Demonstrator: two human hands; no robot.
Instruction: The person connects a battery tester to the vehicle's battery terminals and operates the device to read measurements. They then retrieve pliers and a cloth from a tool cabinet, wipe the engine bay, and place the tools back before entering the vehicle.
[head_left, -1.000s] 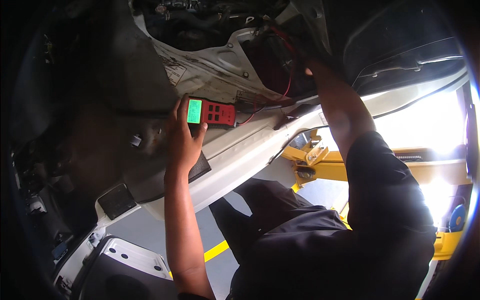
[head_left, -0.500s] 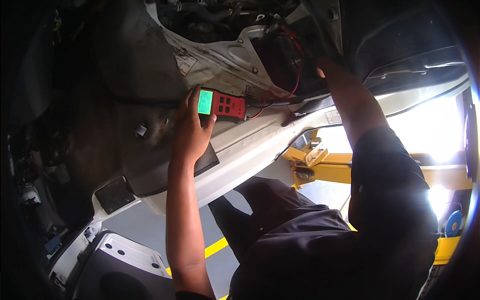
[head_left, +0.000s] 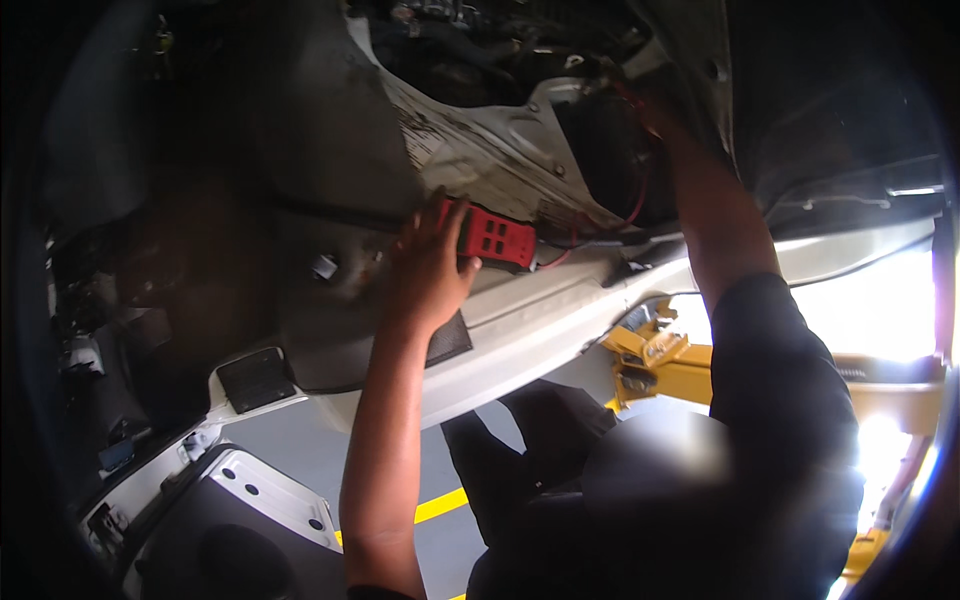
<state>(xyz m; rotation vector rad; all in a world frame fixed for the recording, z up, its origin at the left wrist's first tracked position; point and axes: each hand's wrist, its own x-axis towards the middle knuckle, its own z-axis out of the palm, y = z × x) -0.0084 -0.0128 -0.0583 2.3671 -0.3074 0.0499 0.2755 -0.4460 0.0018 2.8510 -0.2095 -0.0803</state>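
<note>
My left hand (head_left: pixel 432 262) wraps over the left end of a red handheld tester (head_left: pixel 500 238) with dark square buttons, the thumb at its lower edge. My fingers now cover its screen. A thin red lead (head_left: pixel 640 203) and a dark lead run from the tester's right end up to a dark recess (head_left: pixel 605 140) in the vehicle body. At the upper end of the red lead, my right hand (head_left: pixel 660 122) reaches into this recess. Shadow and blur hide its fingers, so whether they grip the lead's end cannot be made out.
A pale sill (head_left: pixel 540 325) runs along the vehicle opening under the tester, beside a dark floor covering (head_left: pixel 335 345). An open door (head_left: pixel 270 500) stands lower left. To the right is a yellow lift arm (head_left: pixel 670 365). Engine parts (head_left: pixel 470 60) show at the top.
The green screen has gone from sight behind my left fingers. My right hand has moved up to the upper end of the red lead. The whole view has shifted somewhat.
</note>
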